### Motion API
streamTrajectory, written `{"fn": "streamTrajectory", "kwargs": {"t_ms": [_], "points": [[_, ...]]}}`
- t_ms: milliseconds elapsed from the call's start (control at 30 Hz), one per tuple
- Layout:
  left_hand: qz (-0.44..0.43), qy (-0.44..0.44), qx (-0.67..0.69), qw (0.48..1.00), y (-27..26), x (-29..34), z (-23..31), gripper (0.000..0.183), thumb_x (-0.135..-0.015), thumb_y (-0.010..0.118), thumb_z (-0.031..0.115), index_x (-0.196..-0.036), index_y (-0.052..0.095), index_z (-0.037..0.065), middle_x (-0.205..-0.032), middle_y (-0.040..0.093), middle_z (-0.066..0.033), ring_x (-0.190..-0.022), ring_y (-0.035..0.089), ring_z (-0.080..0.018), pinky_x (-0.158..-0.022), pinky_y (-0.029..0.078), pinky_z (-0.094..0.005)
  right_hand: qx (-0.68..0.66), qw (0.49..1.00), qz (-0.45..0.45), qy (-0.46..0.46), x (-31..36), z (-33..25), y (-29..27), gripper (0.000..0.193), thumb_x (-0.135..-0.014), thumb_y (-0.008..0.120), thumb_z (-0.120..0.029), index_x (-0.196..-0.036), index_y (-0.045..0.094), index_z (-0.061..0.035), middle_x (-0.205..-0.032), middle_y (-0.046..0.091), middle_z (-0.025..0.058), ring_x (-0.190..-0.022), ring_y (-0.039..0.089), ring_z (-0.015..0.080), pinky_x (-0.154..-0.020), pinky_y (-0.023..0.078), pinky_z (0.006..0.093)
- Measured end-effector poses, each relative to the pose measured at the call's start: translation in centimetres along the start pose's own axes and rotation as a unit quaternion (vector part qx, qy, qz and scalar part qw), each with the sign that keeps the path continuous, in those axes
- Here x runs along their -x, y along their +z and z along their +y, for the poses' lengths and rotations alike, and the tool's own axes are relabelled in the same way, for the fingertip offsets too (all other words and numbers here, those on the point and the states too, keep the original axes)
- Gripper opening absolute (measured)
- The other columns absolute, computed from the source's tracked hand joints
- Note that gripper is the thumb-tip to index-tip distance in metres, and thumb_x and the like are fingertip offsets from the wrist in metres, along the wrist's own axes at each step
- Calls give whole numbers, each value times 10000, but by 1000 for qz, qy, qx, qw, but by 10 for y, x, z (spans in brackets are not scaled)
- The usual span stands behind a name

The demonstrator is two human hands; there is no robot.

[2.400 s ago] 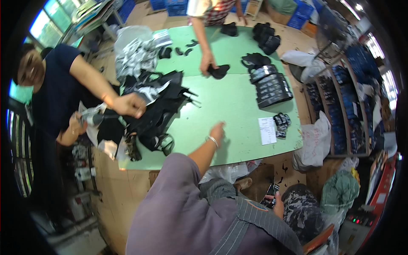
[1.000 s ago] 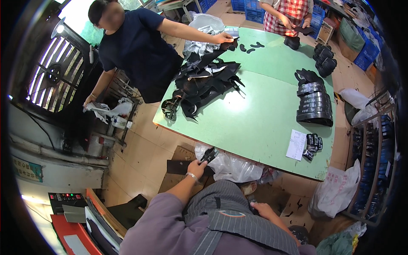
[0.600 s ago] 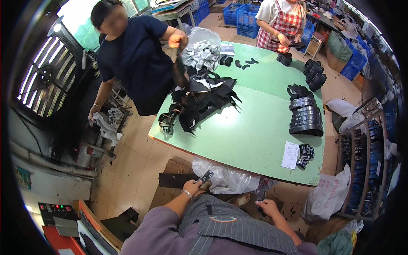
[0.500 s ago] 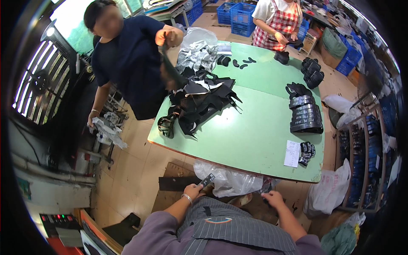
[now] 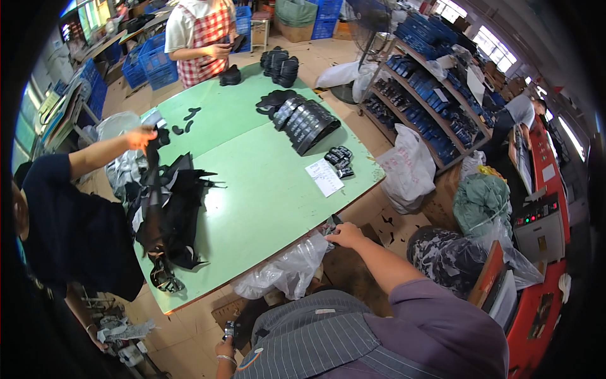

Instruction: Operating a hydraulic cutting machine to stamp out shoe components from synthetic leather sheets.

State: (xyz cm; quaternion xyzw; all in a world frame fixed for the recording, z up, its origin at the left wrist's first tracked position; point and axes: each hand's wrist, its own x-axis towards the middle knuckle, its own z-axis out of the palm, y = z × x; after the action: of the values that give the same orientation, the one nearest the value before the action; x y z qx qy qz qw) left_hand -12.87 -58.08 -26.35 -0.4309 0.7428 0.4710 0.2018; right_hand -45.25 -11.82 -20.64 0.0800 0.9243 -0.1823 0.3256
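Down by my apron, my left hand (image 5: 225, 348) is closed around a small dark piece (image 5: 230, 328) with pale markings. My right hand (image 5: 346, 235) reaches to the table's near edge, fingers bent at a dark greyish bundle (image 5: 332, 222). What exactly the fingers grip there is hidden. A clear plastic bag (image 5: 284, 268) hangs beside that hand, below the edge of the green table (image 5: 252, 208). On the tabletop near my right hand lie a written paper sheet (image 5: 324, 177), a cluster of small black pieces (image 5: 339, 159) and a stack of curved black pieces (image 5: 306, 123).
At the left, a co-worker in dark clothing (image 5: 69, 221) lifts black material over a pile of black scraps (image 5: 177, 215). Another in a checked apron (image 5: 211, 38) stands across the table. To the right are a loaded rack (image 5: 435, 101), white sack (image 5: 404, 167) and red machine (image 5: 536, 316).
My view has swung to the right, bringing the rack and red machine in. My right hand is now at the table's edge; my left stays low with the dark piece. The co-worker's raised arm is lower.
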Motion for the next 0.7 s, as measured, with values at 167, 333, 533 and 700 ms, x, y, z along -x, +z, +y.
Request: {"fn": "streamTrajectory", "kwargs": {"t_ms": [167,333,533,700], "points": [[14,-56,-52,997,1,16,47,434,-794,728,370,-676,589,-24,-611,574,-103,-529,563,-186,-451,428,-338,-57,991,69,99,-19,61,-34,542,-669,723,-596,-833,695,-81,-963,672,156,-949,634,319,-823,488,424],[32,-81,-140,986,26,56,124,432,-803,716,387,-633,574,16,-603,556,-64,-587,560,-168,-517,426,-308,-101,973,139,157,-58,91,-71,541,-681,734,-555,-868,676,-51,-908,683,157,-883,648,314,-782,501,412],[-90,-129,157,975,60,81,197,340,-847,683,356,-790,596,32,-686,581,-28,-568,516,-140,-499,378,-289,-132,971,154,126,-132,133,-97,510,-696,738,-510,-914,652,-57,-1065,596,202,-1027,568,347,-854,469,436],[-55,-110,197,973,67,109,200,344,-861,676,328,-859,572,1,-729,597,-58,-602,548,-143,-526,422,-284,-73,974,175,123,-161,131,-115,538,-707,711,-534,-995,649,-83,-1177,541,191,-1100,514,370,-946,420,461]]}}
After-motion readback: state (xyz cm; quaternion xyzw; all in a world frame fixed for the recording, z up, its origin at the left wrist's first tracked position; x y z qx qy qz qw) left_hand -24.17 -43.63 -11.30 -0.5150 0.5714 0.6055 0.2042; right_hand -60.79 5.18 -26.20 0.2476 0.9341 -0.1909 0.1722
